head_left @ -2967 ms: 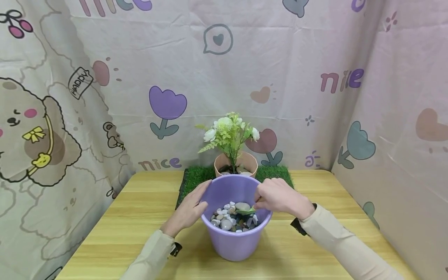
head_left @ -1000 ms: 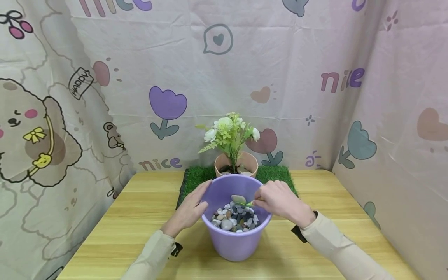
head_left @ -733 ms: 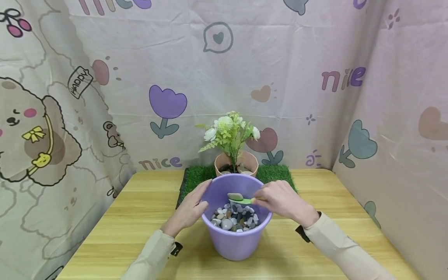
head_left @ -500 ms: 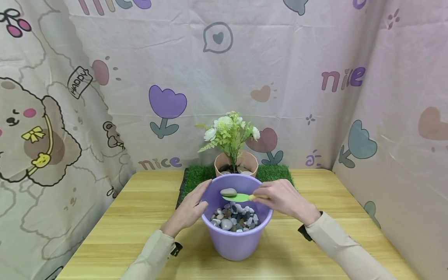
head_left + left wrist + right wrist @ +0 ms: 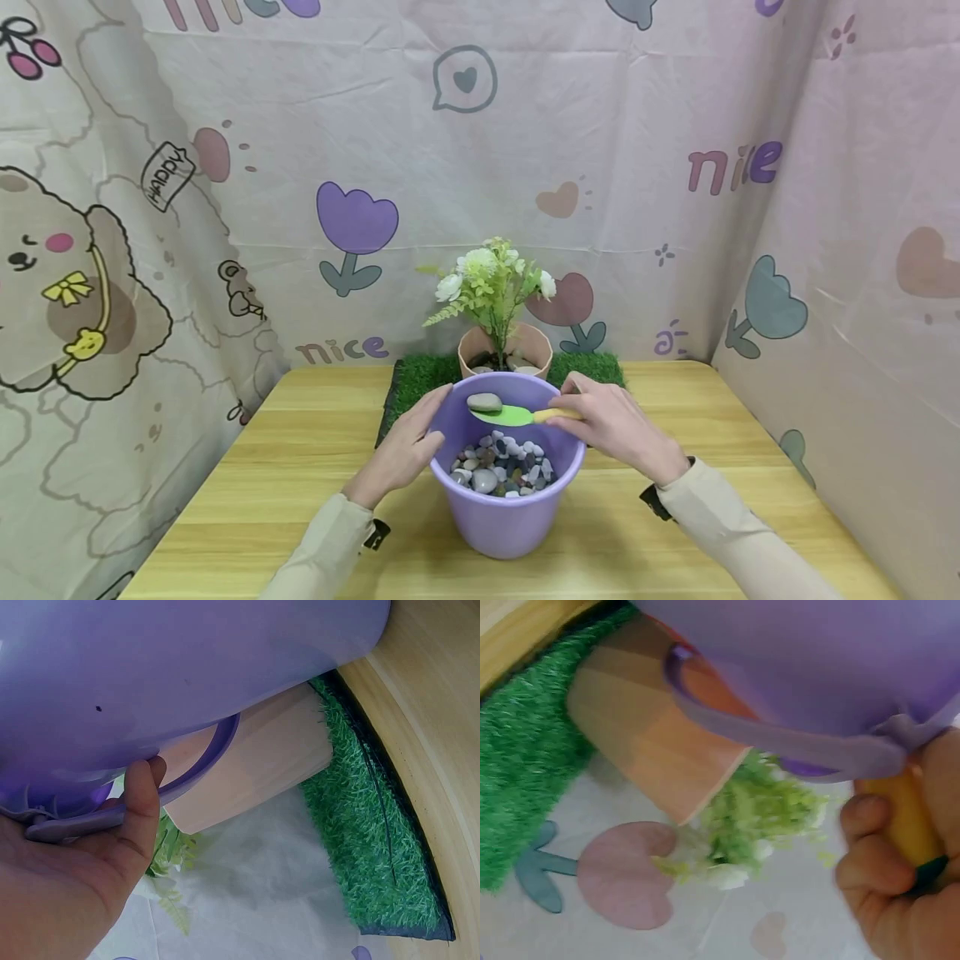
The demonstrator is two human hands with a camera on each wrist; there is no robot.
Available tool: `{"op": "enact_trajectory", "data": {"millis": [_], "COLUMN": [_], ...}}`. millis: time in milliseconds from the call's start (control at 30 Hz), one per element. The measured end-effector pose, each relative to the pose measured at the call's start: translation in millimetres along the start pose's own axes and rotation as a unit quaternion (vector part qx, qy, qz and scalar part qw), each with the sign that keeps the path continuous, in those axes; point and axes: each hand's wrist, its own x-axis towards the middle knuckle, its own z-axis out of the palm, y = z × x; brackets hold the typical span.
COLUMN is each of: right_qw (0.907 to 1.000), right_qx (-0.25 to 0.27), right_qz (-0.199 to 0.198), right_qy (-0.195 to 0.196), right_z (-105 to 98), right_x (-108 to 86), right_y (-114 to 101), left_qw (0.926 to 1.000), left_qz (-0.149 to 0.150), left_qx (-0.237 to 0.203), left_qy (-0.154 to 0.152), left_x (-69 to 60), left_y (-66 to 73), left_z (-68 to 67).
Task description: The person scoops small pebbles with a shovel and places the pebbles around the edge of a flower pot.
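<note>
In the head view, a purple bucket [image 5: 506, 527] stands on the table with mixed pebbles [image 5: 517, 477] at its bottom. My left hand [image 5: 399, 456] holds its left rim; the left wrist view has the fingers [image 5: 139, 804] curled at the bucket's handle [image 5: 199, 780]. My right hand [image 5: 617, 427] grips the yellow handle of a small green trowel [image 5: 513, 416] over the bucket's mouth. One large grey stone [image 5: 483, 402] lies on the blade's tip end, near the far inner wall. In the right wrist view, the fingers wrap round the yellow trowel handle [image 5: 909, 814].
Just behind the bucket, a peach flowerpot [image 5: 540, 350] with white flowers [image 5: 477, 263] and stones stands on a green turf mat [image 5: 592, 368]. Wooden tabletop [image 5: 300, 467] spreads on both sides. A printed cloth [image 5: 645, 108] hangs behind.
The trowel has come up from among the pebbles with the large grey stone on it, rising toward the rim. My right hand has tilted its handle level. My left hand stays put.
</note>
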Motion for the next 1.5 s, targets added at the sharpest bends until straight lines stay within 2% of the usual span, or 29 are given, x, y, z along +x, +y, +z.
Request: {"op": "enact_trajectory", "data": {"millis": [200,367,667,967,1267,1500], "right_qw": [0.9954,0.9905,0.9938,0.9929,0.9911,0.9909], "right_qx": [0.000,-0.018,-0.033,-0.012,-0.019,-0.009], "right_qz": [0.082,0.125,0.104,0.118,0.126,0.128], "right_qy": [-0.049,-0.056,-0.021,0.004,0.038,0.040], "right_z": [-6,-6,0,4,8,7], "right_x": [4.5,4.8,0.9,-2.2,-6.2,-6.6], "right_y": [-13,-19,-14,-12,-10,-9], "left_qw": [1.0000,1.0000,0.9999,1.0000,0.9999,0.9999], "left_qz": [-0.001,-0.003,-0.009,-0.001,-0.013,-0.014], "left_qx": [0.003,0.003,0.000,-0.008,0.000,-0.003], "left_qy": [0.003,-0.001,-0.007,-0.006,-0.009,-0.009], "left_x": [-1.0,-1.1,-0.8,-0.4,-0.2,-0.6], "left_y": [-0.9,-0.9,0.0,0.1,-0.6,0.2], "left_z": [-1.5,-1.1,-0.5,-0.3,0.6,0.1]}}
